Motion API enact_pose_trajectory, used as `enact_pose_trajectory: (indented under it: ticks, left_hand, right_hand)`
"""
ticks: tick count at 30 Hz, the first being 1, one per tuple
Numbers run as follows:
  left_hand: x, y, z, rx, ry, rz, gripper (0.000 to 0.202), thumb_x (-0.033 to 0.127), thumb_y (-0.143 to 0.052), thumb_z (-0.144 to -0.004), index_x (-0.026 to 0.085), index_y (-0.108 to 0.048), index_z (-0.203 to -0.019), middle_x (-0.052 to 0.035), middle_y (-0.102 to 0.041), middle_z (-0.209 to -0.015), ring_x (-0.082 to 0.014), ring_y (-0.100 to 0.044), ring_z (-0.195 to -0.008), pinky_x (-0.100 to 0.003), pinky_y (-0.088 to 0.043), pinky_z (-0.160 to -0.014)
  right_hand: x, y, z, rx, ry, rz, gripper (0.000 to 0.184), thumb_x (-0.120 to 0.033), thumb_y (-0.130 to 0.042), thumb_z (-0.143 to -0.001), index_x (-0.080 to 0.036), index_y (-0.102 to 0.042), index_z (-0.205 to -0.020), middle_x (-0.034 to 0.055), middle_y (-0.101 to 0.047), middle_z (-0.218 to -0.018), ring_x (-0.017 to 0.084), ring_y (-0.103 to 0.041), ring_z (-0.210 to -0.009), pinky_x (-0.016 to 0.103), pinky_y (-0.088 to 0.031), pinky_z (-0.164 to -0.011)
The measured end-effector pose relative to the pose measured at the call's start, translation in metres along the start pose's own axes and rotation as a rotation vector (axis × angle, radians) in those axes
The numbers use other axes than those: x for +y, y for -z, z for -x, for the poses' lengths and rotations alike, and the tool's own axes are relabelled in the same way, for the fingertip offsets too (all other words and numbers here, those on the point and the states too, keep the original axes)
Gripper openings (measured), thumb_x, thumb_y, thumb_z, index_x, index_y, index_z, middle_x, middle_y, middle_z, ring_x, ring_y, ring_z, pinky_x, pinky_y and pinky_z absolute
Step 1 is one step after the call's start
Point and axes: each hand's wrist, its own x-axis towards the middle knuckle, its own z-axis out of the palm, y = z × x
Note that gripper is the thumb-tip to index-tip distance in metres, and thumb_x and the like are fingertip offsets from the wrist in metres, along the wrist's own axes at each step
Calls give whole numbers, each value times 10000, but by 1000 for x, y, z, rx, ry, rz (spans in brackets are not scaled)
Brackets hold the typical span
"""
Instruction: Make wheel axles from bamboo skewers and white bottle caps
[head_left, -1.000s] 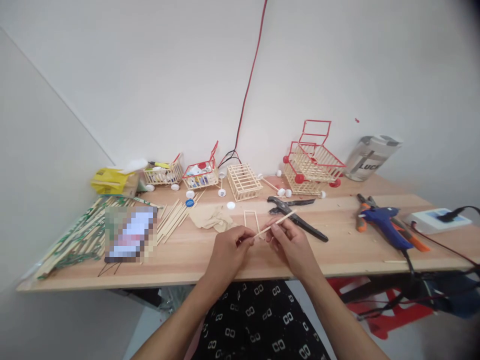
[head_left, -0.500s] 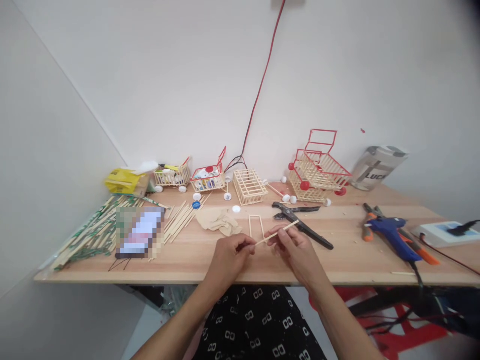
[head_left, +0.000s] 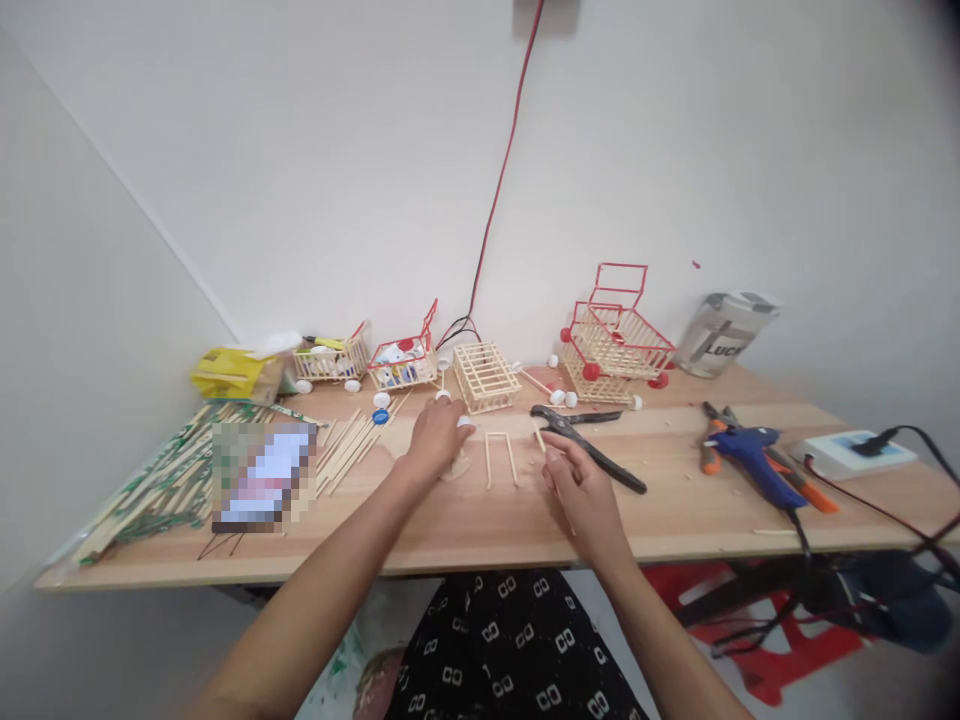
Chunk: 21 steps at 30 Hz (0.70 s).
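My right hand (head_left: 579,488) is closed around a thin wooden stick (head_left: 538,436), whose upper end points up and left. A small three-sided stick frame (head_left: 501,436) lies flat on the table between my two hands. My left hand (head_left: 436,437) reaches forward over a crumpled beige cloth (head_left: 455,466), palm down, with its fingers stretched out. White bottle caps show at its fingertips and beside its thumb; whether it touches them I cannot make out. Just beyond stands a slatted wooden stick basket (head_left: 487,376).
Black-handled cutters (head_left: 589,448) lie right of centre, a blue glue gun (head_left: 757,462) and a white power strip (head_left: 851,452) farther right. Miniature stick carts (head_left: 619,340) line the wall. Loose sticks (head_left: 352,450), a pixelated phone (head_left: 266,475) and bundled sticks (head_left: 150,480) are at left.
My left hand has let go of the stick and moved forward and left over the cloth. My right hand keeps the stick, now more upright. The view has shifted slightly right.
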Motion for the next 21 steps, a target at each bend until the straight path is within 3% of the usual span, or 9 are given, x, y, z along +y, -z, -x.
enact_pose_trajectory:
  ticks: [4,8,12,16,21]
  left_hand:
    - [-2,-6,6,-8,-23,1,61,146,-609,-777,162,-616,-835,-94,-614,-895,-263,-527,-955,-390,-382,-879]
    - [-3,5,12,-2,-55,80,139,188,-554,-818,174,-581,-953,-64,-622,-907,-214,-553,-879,-331,-417,-807]
    - [3,11,15,-1,-59,189,209,219,-502,-834,177,-586,-1022,-30,-639,-870,-167,-581,-789,-271,-436,-728]
    - [8,6,14,-4,-23,262,275,238,-512,-803,166,-617,-1047,-13,-644,-793,-152,-580,-701,-252,-439,-663]
    - [7,2,15,-23,5,306,307,288,-519,-794,162,-649,-1042,-19,-652,-776,-157,-579,-689,-250,-435,-638]
  right_hand:
    - [-3,-1,-1,-58,11,18,341,-403,-511,-855,-199,-535,-1127,-60,-466,-596,124,-435,-531,244,-365,-538]
    - [-2,1,-4,-71,110,266,281,-374,-424,-892,-188,-518,-1080,-42,-486,-619,152,-507,-582,266,-403,-587]
    - [-2,6,-8,-120,155,482,234,-318,-445,-875,-196,-578,-1024,-17,-557,-631,177,-547,-616,293,-409,-640]
    - [-4,10,-8,-166,190,659,230,-292,-459,-876,-227,-610,-1037,42,-656,-817,216,-600,-769,315,-407,-699]
    - [-6,10,-2,-178,208,844,251,-293,-449,-898,-247,-657,-1030,93,-639,-959,245,-609,-832,318,-389,-661]
